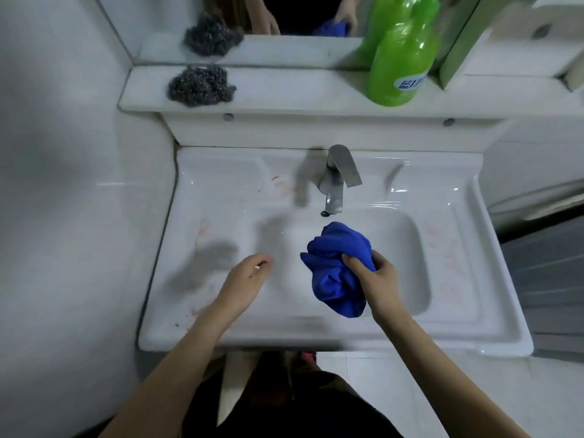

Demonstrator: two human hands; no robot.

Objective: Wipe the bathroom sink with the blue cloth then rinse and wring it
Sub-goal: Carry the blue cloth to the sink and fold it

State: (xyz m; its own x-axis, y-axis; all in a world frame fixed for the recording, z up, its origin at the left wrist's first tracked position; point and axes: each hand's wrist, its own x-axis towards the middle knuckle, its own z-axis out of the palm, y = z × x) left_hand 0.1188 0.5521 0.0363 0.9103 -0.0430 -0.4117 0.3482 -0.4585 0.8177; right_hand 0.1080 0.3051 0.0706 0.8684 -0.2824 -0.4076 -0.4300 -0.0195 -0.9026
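- The right grip (379,279) is closed round the blue cloth (335,273). Thumb and fingers pinch a bunched fold, and the rest of the cloth bulges out ahead of the grip and hangs below it.
- The cloth is over the basin of the sink (316,338), held up rather than pressed flat. I cannot tell whether its low end touches the bowl.
- The left grip (246,279) holds nothing. Its fingers are loosely relaxed and it hovers over the basin's near-left edge, apart from the cloth.
- The faucet (338,178) is straight beyond the right grip, with no water visibly running, so this looks like the wiping stage, not the rinse.
- Reddish smears (284,186) mark the counter (205,172) beyond the left grip, and more smears (448,263) lie outboard of the right grip.
- To wipe well, I would first spread the wad into a flat pad under the palm, since a bunched ball only cleans along a narrow line.
- Press down and pull each stained patch toward the basin in overlapping strokes, so the dirt ends up where the rinse will carry it off.
- The free left grip could brace on the rim for steadier pressure.
- Up on the shelf (284,90), well beyond both grips, a steel-wool pad (200,85) and a green bottle (401,64) are out of the way.
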